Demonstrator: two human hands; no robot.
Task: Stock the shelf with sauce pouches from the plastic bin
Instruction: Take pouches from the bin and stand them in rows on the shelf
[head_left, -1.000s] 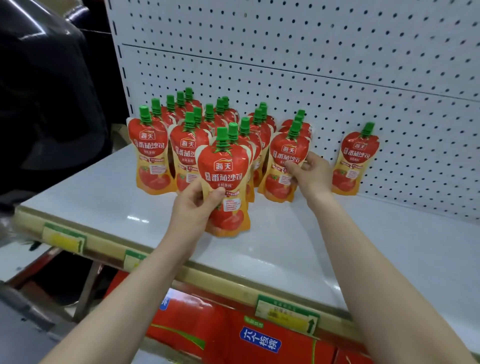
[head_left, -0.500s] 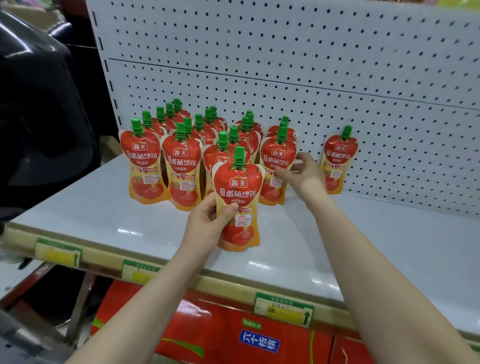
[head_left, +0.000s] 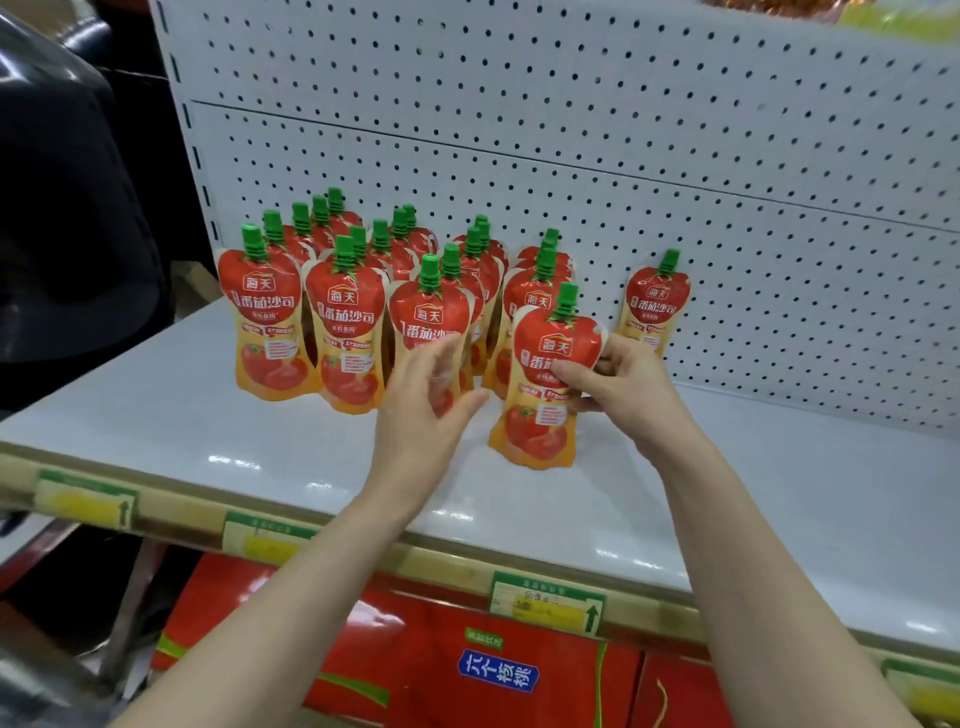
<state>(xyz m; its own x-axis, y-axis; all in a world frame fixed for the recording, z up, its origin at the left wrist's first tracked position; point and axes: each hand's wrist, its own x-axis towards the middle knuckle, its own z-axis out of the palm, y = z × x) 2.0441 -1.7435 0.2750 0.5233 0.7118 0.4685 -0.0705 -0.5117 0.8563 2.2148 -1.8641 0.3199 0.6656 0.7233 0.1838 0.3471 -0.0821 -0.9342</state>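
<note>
right hand (head_left: 623, 384): pinches a pouch (head_left: 540, 415) at its right edge, thumb on the front | pouch: upright on the shelf (head_left: 727, 493), just left of this hand | left hand (head_left: 426, 410): spread, loose, holds nothing, close before the rows of pouches (head_left: 343, 322) | behind right hand: single pouch (head_left: 655, 301) at the back panel (head_left: 727, 208)

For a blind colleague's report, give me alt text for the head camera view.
A person's right hand grips a red-and-orange plastic sauce pouch with a green cap, upright on a white shelf beside rows of matching pouches. The left hand hovers open before those rows; one more pouch leans on the white pegboard at right.
</note>
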